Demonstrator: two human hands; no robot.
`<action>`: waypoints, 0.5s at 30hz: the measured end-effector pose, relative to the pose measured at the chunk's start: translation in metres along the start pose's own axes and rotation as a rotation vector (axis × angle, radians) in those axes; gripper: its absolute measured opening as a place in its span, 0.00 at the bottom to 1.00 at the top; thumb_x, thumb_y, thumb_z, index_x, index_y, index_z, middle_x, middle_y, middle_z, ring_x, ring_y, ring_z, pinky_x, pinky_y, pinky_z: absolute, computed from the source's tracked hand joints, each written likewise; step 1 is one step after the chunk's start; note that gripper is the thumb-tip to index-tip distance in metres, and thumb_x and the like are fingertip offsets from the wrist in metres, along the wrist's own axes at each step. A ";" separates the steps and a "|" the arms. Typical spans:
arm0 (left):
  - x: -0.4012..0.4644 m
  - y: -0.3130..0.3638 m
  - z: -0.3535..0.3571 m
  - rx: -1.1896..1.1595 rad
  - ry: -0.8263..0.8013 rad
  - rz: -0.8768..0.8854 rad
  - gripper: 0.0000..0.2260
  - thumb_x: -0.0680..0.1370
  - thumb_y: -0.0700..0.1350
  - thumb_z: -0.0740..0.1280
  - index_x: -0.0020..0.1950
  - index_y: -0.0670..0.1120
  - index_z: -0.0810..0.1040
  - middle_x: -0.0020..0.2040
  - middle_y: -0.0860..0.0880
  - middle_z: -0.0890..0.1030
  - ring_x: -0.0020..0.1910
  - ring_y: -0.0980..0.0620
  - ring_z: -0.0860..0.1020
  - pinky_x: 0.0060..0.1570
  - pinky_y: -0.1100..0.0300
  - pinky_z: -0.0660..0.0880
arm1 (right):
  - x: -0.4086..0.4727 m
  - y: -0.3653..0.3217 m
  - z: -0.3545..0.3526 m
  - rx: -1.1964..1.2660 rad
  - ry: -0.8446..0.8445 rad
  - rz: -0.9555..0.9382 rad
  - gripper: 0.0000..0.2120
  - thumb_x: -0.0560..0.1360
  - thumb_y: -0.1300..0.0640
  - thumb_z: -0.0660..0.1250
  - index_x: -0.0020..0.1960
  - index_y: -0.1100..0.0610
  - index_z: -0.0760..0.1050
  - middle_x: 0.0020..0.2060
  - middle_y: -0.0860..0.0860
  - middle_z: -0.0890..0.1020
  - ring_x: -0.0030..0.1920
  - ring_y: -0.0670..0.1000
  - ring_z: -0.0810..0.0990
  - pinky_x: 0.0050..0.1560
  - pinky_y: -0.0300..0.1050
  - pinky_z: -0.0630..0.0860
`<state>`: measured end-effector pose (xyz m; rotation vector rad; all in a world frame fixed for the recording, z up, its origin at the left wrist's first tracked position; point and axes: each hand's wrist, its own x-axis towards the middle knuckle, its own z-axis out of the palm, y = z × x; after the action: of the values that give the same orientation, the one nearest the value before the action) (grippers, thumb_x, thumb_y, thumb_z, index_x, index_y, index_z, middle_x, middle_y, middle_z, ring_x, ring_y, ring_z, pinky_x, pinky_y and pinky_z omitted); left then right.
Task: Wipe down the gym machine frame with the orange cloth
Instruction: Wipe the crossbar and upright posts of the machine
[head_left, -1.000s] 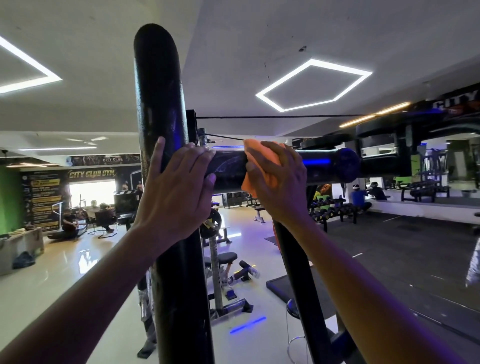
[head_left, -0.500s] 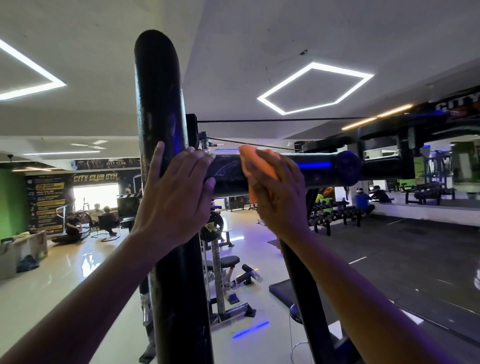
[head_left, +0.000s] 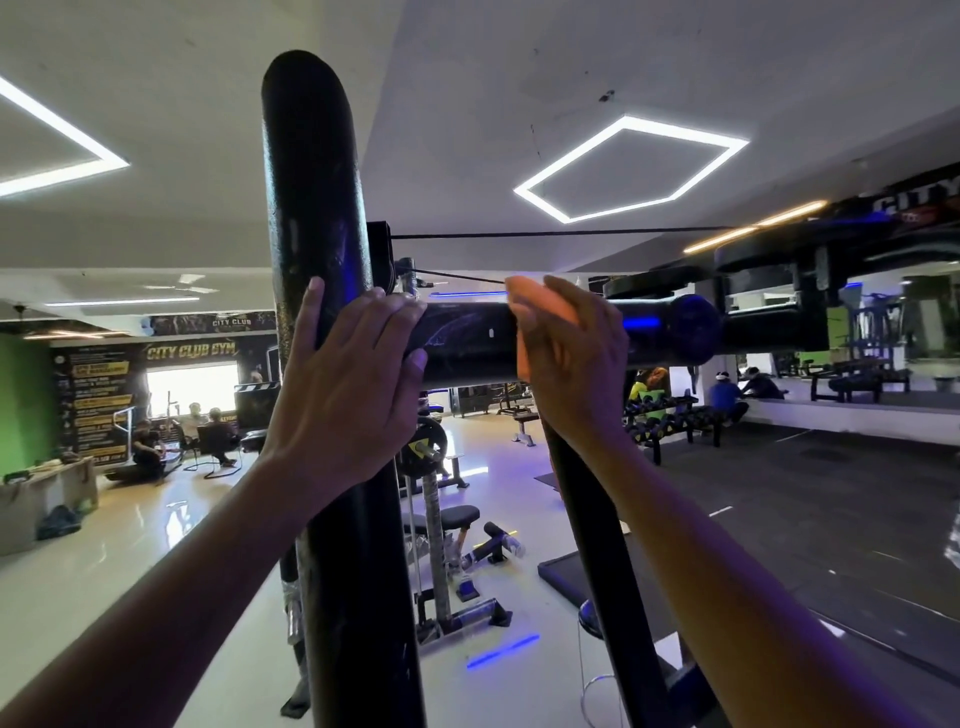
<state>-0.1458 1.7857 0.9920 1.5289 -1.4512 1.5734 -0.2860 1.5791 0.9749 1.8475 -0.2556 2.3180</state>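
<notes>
Where upright (head_left: 317, 208) blocks — weight bench (head_left: 457, 519) behind

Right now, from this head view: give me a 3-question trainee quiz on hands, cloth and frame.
1. True or false: the orange cloth lies against the horizontal bar.
2. Which hand presses the cloth? A) left B) right
3. Fill in: the left hand rests on the black vertical ____.

Key: 1 true. 2 B, the right hand. 3 post.
</notes>
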 end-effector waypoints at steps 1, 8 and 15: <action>0.000 0.000 0.000 0.002 0.000 -0.003 0.20 0.86 0.49 0.59 0.77 0.44 0.74 0.72 0.48 0.78 0.76 0.44 0.75 0.85 0.36 0.49 | 0.001 -0.002 0.002 -0.003 0.016 0.039 0.13 0.87 0.50 0.69 0.68 0.50 0.86 0.70 0.51 0.83 0.71 0.52 0.76 0.71 0.65 0.72; -0.001 0.000 -0.001 0.009 0.001 0.004 0.20 0.86 0.49 0.60 0.75 0.43 0.75 0.71 0.46 0.79 0.75 0.43 0.75 0.84 0.34 0.51 | 0.000 -0.010 0.001 0.005 -0.057 -0.029 0.16 0.87 0.48 0.67 0.71 0.49 0.84 0.69 0.52 0.83 0.70 0.54 0.78 0.72 0.60 0.72; -0.001 0.000 -0.001 0.002 0.012 -0.001 0.20 0.86 0.49 0.60 0.76 0.43 0.75 0.71 0.46 0.79 0.75 0.43 0.75 0.84 0.34 0.52 | 0.007 -0.011 -0.001 0.112 -0.109 0.134 0.20 0.82 0.44 0.65 0.69 0.45 0.86 0.64 0.45 0.85 0.66 0.43 0.75 0.76 0.53 0.67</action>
<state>-0.1463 1.7866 0.9913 1.5188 -1.4418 1.5814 -0.2857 1.5897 0.9821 2.0736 -0.2773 2.3660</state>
